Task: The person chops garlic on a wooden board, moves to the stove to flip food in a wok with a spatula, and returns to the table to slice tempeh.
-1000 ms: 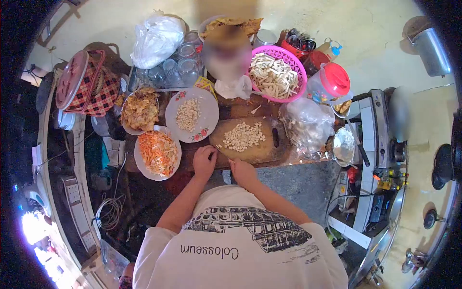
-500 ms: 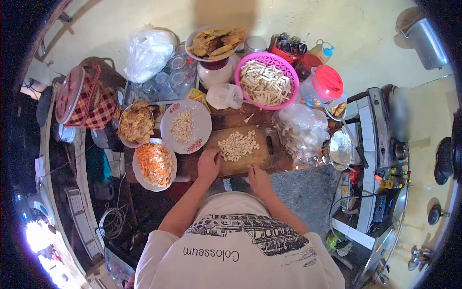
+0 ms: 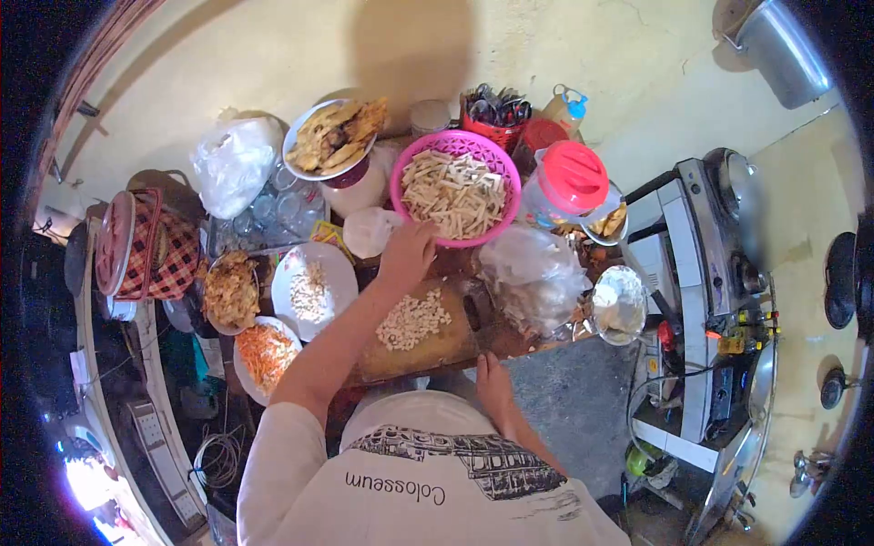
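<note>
My left hand (image 3: pixel 410 251) is stretched forward over the table, at the near rim of a pink basket (image 3: pixel 398 202) filled with pale cut sticks (image 3: pixel 455 189). Its fingers are curled; what they hold, if anything, is too small to make out. My right hand (image 3: pixel 492 375) is closed at the near edge of a wooden cutting board (image 3: pixel 382 367), and the thing in it is hidden. Small white diced pieces (image 3: pixel 414 318) lie heaped on the board between my hands. More dice rest on a white floral plate (image 3: pixel 339 278) to the left.
Left are a bowl of fried food (image 3: pixel 231 291) and a plate of shredded orange and white vegetables (image 3: pixel 264 357). A plastic bag (image 3: pixel 533 278) and a foil-lined bowl (image 3: pixel 619 305) stand right. Behind are a red-lidded jug (image 3: pixel 574 177) and fried pieces (image 3: pixel 337 136). A stove (image 3: pixel 706 205) is far right.
My left hand has left the board's left side and reached forward to the pink basket. My right hand stays at the board's near edge. The whole view has shifted and turned slightly.
</note>
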Action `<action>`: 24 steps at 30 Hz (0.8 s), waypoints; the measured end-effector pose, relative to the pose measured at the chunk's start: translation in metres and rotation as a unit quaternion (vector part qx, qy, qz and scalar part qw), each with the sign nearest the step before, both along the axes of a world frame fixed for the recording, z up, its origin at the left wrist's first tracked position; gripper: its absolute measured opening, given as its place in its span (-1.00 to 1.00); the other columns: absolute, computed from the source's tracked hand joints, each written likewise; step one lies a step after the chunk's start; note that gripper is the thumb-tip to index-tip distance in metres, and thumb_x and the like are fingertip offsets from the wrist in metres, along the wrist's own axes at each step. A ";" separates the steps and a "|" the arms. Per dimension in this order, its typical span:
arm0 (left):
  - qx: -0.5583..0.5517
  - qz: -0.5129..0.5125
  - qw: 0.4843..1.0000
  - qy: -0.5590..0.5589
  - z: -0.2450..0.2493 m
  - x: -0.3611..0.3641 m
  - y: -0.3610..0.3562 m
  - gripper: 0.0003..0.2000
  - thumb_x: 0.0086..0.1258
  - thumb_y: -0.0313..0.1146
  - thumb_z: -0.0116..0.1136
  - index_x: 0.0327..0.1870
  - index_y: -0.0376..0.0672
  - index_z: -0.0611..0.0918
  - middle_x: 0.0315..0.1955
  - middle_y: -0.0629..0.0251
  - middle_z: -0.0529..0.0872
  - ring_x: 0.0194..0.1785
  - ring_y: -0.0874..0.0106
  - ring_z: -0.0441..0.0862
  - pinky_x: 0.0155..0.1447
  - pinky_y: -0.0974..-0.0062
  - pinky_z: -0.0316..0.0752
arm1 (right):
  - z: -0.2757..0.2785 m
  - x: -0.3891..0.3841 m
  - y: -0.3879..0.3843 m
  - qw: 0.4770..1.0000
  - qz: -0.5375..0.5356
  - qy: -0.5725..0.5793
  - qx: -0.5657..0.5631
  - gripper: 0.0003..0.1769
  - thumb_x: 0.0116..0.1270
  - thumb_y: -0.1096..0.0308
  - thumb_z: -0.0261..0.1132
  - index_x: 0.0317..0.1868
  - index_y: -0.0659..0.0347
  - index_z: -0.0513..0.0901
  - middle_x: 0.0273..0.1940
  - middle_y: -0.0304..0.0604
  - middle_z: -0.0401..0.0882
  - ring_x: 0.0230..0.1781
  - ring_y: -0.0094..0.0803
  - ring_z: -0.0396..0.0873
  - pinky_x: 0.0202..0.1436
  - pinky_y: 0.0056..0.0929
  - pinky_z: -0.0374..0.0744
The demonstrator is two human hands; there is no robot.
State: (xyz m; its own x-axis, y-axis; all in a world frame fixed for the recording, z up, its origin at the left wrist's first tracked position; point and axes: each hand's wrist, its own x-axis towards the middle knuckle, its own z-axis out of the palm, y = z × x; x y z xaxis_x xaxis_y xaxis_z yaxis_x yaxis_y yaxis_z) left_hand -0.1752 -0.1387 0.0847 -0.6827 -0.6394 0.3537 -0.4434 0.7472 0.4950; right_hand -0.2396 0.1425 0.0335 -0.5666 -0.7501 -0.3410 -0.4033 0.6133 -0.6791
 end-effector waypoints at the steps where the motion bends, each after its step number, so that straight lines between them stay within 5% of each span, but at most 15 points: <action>1: -0.011 0.007 0.999 -0.037 0.003 -0.015 -0.013 -0.78 0.17 -0.47 0.05 -0.14 -0.18 0.56 -0.20 0.13 0.60 -0.04 0.14 0.51 0.03 0.24 0.43 | -0.002 -0.004 0.000 1.000 -0.006 -0.015 0.011 -0.48 0.43 0.10 -0.13 0.05 0.44 0.42 -0.13 0.37 0.50 -0.10 0.29 0.46 -0.06 0.05 0.43; 7: -0.136 0.011 0.986 -0.099 -0.031 -0.081 -0.084 -0.79 0.17 -0.46 -0.01 -0.18 -0.15 0.59 -0.16 0.20 0.60 0.01 0.22 0.51 0.05 0.27 0.44 | -0.016 -0.022 -0.002 0.999 -0.038 -0.027 0.016 -0.61 0.43 0.16 -0.08 -0.05 0.33 0.47 -0.29 0.29 0.54 -0.24 0.25 0.50 -0.22 -0.02 0.44; 11: -0.116 -0.023 0.966 -0.231 -0.027 -0.091 -0.100 -0.85 0.16 -0.44 0.04 -0.28 -0.16 0.61 -0.25 0.22 0.63 -0.08 0.20 0.55 0.01 0.26 0.46 | -0.045 -0.030 0.006 0.998 -0.048 0.040 -0.017 -0.62 0.43 0.16 -0.08 -0.10 0.33 0.48 -0.33 0.27 0.54 -0.27 0.24 0.51 -0.24 -0.05 0.45; 13: -0.115 -0.003 0.955 -0.272 -0.026 -0.094 -0.103 -0.87 0.16 -0.42 0.06 -0.32 -0.18 0.61 -0.31 0.21 0.64 -0.13 0.19 0.58 -0.01 0.26 0.47 | -0.023 -0.037 0.001 0.998 -0.046 -0.021 0.021 -0.52 0.42 0.08 -0.12 0.02 0.36 0.45 -0.20 0.33 0.52 -0.17 0.27 0.48 -0.12 0.01 0.45; 19: 0.021 0.072 0.988 0.134 -0.011 -0.054 -0.069 -0.83 0.21 -0.36 0.16 -0.28 -0.27 0.61 -0.41 0.08 0.61 -0.28 0.19 0.59 -0.14 0.30 0.47 | -0.009 -0.031 -0.011 1.000 0.009 -0.012 0.010 -0.60 0.42 0.15 -0.07 -0.16 0.37 0.48 -0.37 0.30 0.53 -0.25 0.24 0.50 -0.21 0.02 0.41; 24: 0.136 0.169 0.959 0.181 0.034 0.032 0.010 -0.83 0.19 -0.42 0.21 -0.22 -0.26 0.62 -0.40 0.11 0.62 -0.30 0.20 0.59 -0.17 0.33 0.48 | 0.006 -0.005 -0.031 0.989 0.122 -0.080 0.016 -0.55 0.42 0.10 -0.10 -0.05 0.38 0.46 -0.24 0.33 0.54 -0.19 0.24 0.51 -0.09 0.06 0.45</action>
State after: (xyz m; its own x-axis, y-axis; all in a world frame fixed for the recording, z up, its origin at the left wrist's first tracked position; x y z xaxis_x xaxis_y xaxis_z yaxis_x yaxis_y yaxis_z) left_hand -0.1429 -0.1288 0.1191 -0.2840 -0.9050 0.3168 -0.4002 0.4121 0.8185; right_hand -0.2445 0.1111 0.0392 -0.3071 -0.8456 -0.4367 -0.4310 0.5327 -0.7284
